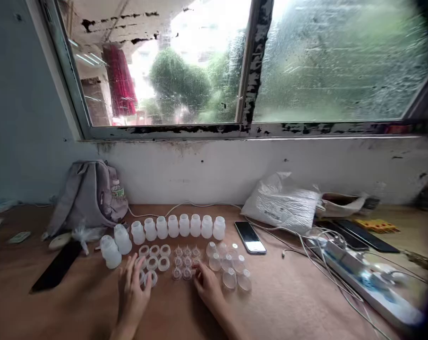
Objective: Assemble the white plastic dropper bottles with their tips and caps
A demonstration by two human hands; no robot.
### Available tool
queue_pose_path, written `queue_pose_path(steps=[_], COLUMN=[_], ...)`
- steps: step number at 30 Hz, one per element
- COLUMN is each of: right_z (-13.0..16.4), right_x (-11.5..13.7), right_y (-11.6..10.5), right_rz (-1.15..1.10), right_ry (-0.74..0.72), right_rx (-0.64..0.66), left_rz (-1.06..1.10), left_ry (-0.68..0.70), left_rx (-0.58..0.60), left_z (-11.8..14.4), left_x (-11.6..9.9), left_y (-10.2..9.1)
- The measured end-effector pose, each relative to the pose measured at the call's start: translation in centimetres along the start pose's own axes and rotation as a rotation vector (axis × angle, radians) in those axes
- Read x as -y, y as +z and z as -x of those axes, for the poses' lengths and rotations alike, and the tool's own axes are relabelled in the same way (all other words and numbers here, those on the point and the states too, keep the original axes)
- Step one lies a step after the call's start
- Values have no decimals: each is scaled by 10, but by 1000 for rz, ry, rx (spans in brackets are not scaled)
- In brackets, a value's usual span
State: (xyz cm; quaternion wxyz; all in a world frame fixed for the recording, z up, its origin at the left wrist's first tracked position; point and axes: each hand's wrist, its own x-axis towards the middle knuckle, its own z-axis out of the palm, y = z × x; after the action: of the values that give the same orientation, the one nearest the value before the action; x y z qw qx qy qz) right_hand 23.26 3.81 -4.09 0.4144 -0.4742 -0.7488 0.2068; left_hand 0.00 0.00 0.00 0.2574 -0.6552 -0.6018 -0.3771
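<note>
My left hand [133, 288] is open, fingers spread, at the left edge of a group of translucent screw rings [163, 263]; its fingertips partly cover the nearest ones. My right hand [209, 285] has its fingers curled at the near right corner of a block of clear bottle nipples [177, 273]. Whatever lies between those fingertips is hidden. Right of that hand stand several clear dome caps [229, 278]. Behind everything runs a curved row of frosted small bottles [184, 225]. Two more bottles, one of them this frosted bottle [110, 252], lean at the row's left end.
A phone [250, 237] lies right of the bottles, a dark phone-like slab [56, 267] far left. A grey backpack [84, 196] and a plastic bag [281, 203] rest against the wall. Cables and a white power strip [370, 278] cover the right side of the wooden table [171, 316].
</note>
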Motion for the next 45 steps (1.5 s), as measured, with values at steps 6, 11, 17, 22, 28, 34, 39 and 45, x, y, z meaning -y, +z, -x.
queue_pose_path(steps=[6,11,17,22,28,34,39,45], right_z=[0,-1,0,0,2,5,6,4], right_x=[7,14,21,29,44,53,56,63], right_y=[-1,-7,-11,-15,-22,-33,-37,-45], right_rz=[5,-21,-23,-57,-152,-228,-314,-376], right_ry=[-12,2,15,-20,-22,-13,-26,-73], right_rx=[-47,-59,-54,-100,-167,-284,-298,-240], left_rz=[-166,-341,-352,-193,277,516,691,981], left_ry=[-186,-318,-297,-173,9,-52,-146,-502], left_rx=[29,420,511,126,-63,212,212,388], left_z=[-95,-130,-140,-148,-91,-9,15,41], left_x=[48,78,75,43,-26,-89,-115,-134], left_y=[-8,-5,-15,-49,-48,-15,8,40])
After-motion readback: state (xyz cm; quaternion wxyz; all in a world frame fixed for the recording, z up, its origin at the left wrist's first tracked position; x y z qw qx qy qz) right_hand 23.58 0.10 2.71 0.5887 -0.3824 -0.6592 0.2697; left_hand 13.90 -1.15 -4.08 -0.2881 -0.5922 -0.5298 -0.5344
